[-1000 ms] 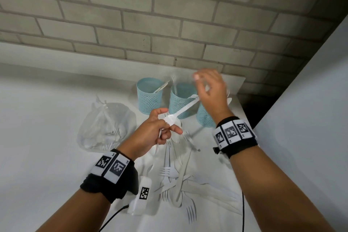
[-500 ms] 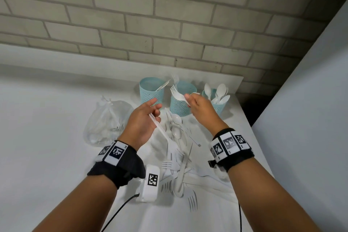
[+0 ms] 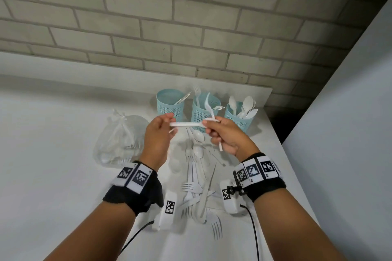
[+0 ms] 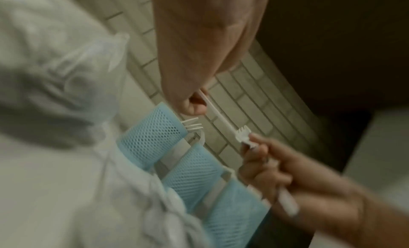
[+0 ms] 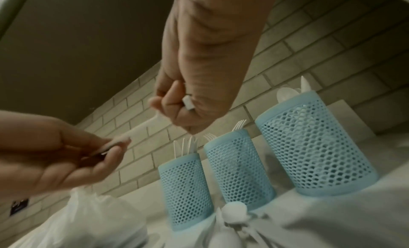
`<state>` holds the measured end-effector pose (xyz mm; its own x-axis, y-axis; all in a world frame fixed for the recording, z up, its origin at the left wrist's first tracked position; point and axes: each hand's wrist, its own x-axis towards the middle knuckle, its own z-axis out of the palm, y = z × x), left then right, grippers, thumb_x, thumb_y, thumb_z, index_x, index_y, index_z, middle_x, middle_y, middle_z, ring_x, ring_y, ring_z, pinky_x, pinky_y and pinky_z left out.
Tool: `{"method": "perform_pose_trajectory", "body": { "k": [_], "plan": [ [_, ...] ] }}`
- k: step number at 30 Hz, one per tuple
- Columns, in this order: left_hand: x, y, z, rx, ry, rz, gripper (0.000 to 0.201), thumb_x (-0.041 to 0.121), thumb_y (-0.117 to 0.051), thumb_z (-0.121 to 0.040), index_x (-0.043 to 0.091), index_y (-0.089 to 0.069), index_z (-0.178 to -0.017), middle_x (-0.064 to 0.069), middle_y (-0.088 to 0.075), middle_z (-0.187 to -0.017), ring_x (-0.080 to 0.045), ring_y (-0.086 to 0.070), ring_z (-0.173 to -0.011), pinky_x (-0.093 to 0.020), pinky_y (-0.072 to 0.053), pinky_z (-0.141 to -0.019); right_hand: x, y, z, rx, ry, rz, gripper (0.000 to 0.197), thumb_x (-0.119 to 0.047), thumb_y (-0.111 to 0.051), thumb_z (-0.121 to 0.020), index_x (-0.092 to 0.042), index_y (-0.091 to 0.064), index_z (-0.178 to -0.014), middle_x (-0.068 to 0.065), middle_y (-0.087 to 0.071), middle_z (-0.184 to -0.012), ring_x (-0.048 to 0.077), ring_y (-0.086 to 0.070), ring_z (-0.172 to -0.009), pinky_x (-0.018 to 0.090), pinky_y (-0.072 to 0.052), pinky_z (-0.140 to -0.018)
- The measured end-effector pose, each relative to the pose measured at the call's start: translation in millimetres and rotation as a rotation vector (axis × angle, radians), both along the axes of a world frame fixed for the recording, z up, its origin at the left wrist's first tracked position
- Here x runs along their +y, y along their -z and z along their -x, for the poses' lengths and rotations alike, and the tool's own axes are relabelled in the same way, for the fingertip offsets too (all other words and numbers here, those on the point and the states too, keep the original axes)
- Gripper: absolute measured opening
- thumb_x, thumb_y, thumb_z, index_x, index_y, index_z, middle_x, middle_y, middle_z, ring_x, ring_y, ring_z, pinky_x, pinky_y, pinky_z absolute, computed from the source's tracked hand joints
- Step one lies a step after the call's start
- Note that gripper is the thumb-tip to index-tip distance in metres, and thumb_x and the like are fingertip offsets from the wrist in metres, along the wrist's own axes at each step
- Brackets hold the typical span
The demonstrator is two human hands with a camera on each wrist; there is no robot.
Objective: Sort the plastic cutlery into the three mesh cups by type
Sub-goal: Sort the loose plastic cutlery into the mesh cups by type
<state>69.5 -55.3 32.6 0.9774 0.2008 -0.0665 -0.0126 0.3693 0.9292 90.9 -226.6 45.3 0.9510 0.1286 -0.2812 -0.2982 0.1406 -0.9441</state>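
1. In front of the middle mesh cup (image 3: 205, 110), both hands are raised above the loose cutlery pile (image 3: 198, 186) on the white counter (image 3: 53, 154), each pinching plastic cutlery.
2. The left hand (image 3: 158, 133) pinches the handle end of a horizontal fork (image 3: 186, 124) between thumb and fingertips; the fork's head points toward the right hand (image 3: 224, 135).
3. The right hand's fingers are curled round an upright fork (image 3: 209, 106), whose tines rise in front of the middle mesh cup and whose handle end sticks out below the fist. Its fingertips also touch the head of the horizontal fork, so this looks like a hand-over gathering two forks into one hand.
4. Forks stand in the middle mesh cup; spoons fill the right mesh cup (image 3: 239, 116) beside it; the left mesh cup (image 3: 169, 103) holds a few slim pieces, probably knives, though the wrist views are too blurred to be sure.
5. To do this step well, I would have the right hand close firmly on the horizontal fork's neck before the left hand lets go.
6. Lining both handles up parallel should let the pair drop handle-first into the middle mesh cup without snagging the forks already there.
7. The mesh cups look light, so lowering the forks rather than tossing them should avoid tipping one.
8. A knotted clear bag (image 3: 121, 140), left of the middle mesh cup, holds more cutlery, so much sorting remains.
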Motion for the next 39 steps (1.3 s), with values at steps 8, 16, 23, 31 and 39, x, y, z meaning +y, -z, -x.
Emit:
{"method": "perform_pose_trajectory", "body": {
  "k": [8,16,23,31,39],
  "plan": [
    [-7,25,-1,-0.140,0.264,-0.835,0.024,0.023,-0.042,-0.099,0.015,-0.064,-0.093,0.006,-0.050,-0.065,-0.006,-0.046,-0.059,-0.018,-0.036,-0.058,3,-12,-12,-0.097,0.142,-0.267,0.019,-0.016,-0.059,-0.091,-0.015,-0.051,-0.074,-0.004,-0.043,-0.051,0.002,-0.032,-0.042,0.012,-0.025,-0.035],
    [-20,21,0,-0.027,0.496,-0.757,0.036,0.031,-0.038,-0.100,0.009,-0.067,-0.100,0.003,-0.057,-0.074,-0.007,-0.051,-0.067,-0.017,-0.042,-0.067,23,-14,-25,-0.145,0.087,0.121,0.032,-0.030,-0.045,-0.098,-0.012,-0.053,-0.073,0.001,-0.051,-0.064,0.012,-0.051,-0.061,0.022,-0.045,-0.060],
    [3,37,-17,0.157,0.412,-1.083,0.032,0.031,-0.046,-0.096,0.006,-0.063,-0.106,-0.006,-0.062,-0.102,-0.027,-0.058,-0.103,-0.028,-0.043,-0.087,14,-46,-85,-0.500,0.626,-0.052,0.032,-0.029,-0.049,-0.097,-0.018,-0.051,-0.068,-0.007,-0.049,-0.057,0.007,-0.039,-0.045,0.022,-0.035,-0.049],
    [15,57,-23,0.278,0.537,-1.567,0.043,0.028,-0.043,-0.094,0.023,-0.037,-0.137,-0.012,-0.039,-0.134,-0.030,-0.045,-0.121,-0.037,-0.040,-0.102,18,-8,-128,-0.495,0.471,0.349,0.017,-0.018,-0.066,-0.087,-0.002,-0.063,-0.091,0.014,-0.067,-0.087,0.023,-0.063,-0.081,0.034,-0.050,-0.080],
    [0,58,-32,0.314,0.587,-1.606,0.045,0.018,-0.038,-0.094,0.020,-0.034,-0.139,-0.015,-0.036,-0.133,-0.032,-0.043,-0.120,-0.037,-0.040,-0.101,7,-36,-99,-0.763,0.405,0.568,0.013,-0.011,-0.065,-0.084,-0.012,-0.063,-0.097,-0.004,-0.065,-0.094,0.007,-0.056,-0.087,0.014,-0.042,-0.075]
  ]
}}
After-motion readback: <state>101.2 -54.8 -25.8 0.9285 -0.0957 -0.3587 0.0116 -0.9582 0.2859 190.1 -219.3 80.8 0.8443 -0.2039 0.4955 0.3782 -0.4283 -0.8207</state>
